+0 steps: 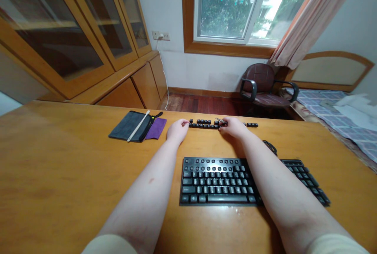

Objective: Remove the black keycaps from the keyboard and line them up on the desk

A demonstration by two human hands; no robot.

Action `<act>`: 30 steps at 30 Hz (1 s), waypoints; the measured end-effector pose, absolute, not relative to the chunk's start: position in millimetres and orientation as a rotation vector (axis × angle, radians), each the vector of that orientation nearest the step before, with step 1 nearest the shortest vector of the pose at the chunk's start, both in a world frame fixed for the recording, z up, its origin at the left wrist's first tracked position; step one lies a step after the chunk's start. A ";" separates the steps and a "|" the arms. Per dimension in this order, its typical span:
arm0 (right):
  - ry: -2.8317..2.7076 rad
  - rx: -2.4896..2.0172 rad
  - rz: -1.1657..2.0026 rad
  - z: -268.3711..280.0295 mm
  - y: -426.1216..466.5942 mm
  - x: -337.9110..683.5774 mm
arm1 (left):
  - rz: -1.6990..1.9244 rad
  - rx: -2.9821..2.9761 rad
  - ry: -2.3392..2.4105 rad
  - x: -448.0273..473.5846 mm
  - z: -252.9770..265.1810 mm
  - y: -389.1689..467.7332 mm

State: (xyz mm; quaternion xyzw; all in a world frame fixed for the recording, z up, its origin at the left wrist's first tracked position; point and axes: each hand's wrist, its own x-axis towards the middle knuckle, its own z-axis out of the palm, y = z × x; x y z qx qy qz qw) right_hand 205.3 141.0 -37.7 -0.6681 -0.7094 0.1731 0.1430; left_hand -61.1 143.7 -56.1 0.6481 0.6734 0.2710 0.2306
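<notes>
Loose black keycaps lie in two rows near the far edge of the desk. At their left end is my left hand, its fingers curled and pressed together; whether a keycap is between them I cannot make out. My right hand is over the right part of the rows, closed on a thin metal tool whose tip points left. Closer to me lies a black keyboard, bare of caps in its two upper rows. My right forearm hides part of it.
Left of my hands lie a dark grey pouch, a pale stick across it and a purple cloth. A coiled black cable sits behind the keyboard. Beyond the wooden desk stands an office chair.
</notes>
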 end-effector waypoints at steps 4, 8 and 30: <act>-2.054 -1.936 0.484 -37.0 141.0 206.8 | 0.736 1.779 1.857 -60.6 -54.4 143.4; -2.055 -1.947 0.478 -35.7 140.6 205.5 | 0.732 1.778 1.860 -60.4 -53.5 142.8; -2.046 -1.914 0.486 -37.1 140.8 205.2 | 0.755 1.769 1.847 -60.8 -54.1 142.6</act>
